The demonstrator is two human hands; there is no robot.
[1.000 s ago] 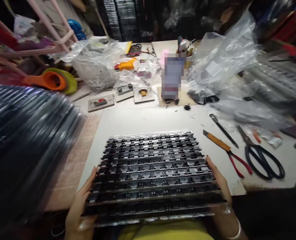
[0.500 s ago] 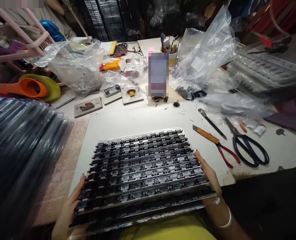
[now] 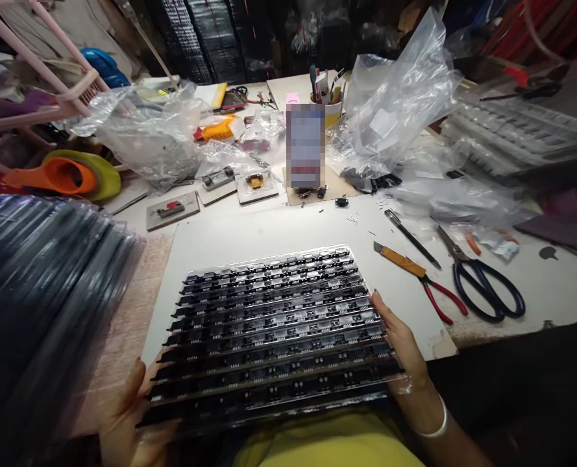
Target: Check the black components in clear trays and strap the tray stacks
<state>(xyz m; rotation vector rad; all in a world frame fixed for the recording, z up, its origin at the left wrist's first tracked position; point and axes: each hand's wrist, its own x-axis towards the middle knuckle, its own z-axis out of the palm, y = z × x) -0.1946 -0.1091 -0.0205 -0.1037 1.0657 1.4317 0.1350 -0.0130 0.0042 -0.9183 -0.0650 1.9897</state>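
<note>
Between my two hands is a clear plastic tray [image 3: 357, 275] filled with rows of small black parts with metal pins [image 3: 273, 331]. My left hand [image 3: 125, 405] grips its near left side, thumb raised beside the edge and the other fingers partly hidden beneath. My right hand [image 3: 405, 344] wraps the right edge, its fingers mostly under the tray. The tray is held tilted over the near part of a white board [image 3: 239, 233], close to my body.
Right of the tray lie a box cutter [image 3: 399, 259], red-handled pliers [image 3: 444, 299], scissors [image 3: 485, 285] and a black pen [image 3: 412, 239]. Stacked trays [image 3: 39, 292] stand at left. Behind are small blocks with parts [image 3: 172, 211], plastic bags [image 3: 395, 110] and an orange tape dispenser [image 3: 64, 176].
The tray has shifted slightly left and its near edge has risen a little. My left hand's thumb has moved off the tray's edge, outward to the left.
</note>
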